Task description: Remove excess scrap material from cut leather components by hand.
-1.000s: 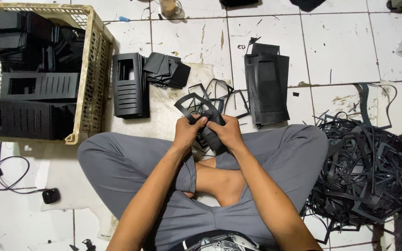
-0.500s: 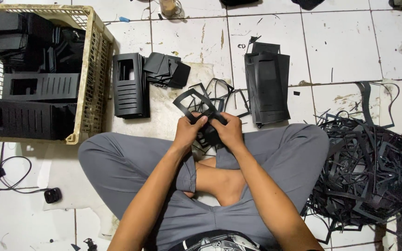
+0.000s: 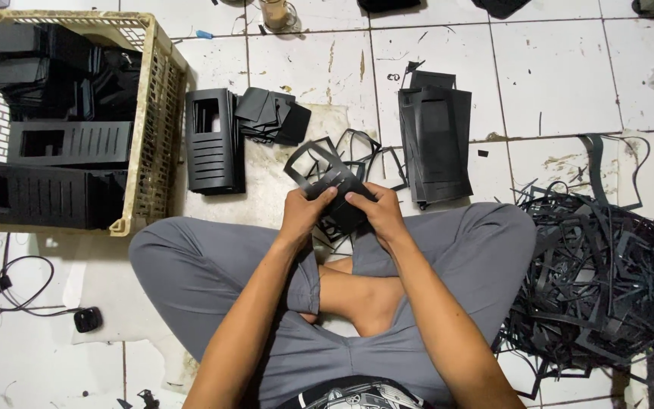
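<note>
Black die-cut sheet [image 3: 325,176], thin and flat with window openings, sits gripped between both hands above the person's crossed legs, its upper frame part tilted up and to the left. Left hand [image 3: 303,213] pinches the sheet's lower left portion, fingers closed on it. Right hand [image 3: 376,213] clamps the lower right portion, thumb on top. Loose black offcuts [image 3: 365,148] lie on the tiled floor [image 3: 554,68] just beyond the hands. A stack of slotted black panels [image 3: 212,140] rests to the left, near small square pieces [image 3: 272,115]. Another panel stack [image 3: 437,144] lies to the right. A plastic crate [image 3: 157,113] of black parts stands far left; a scrap heap [image 3: 599,273] lies far right.
</note>
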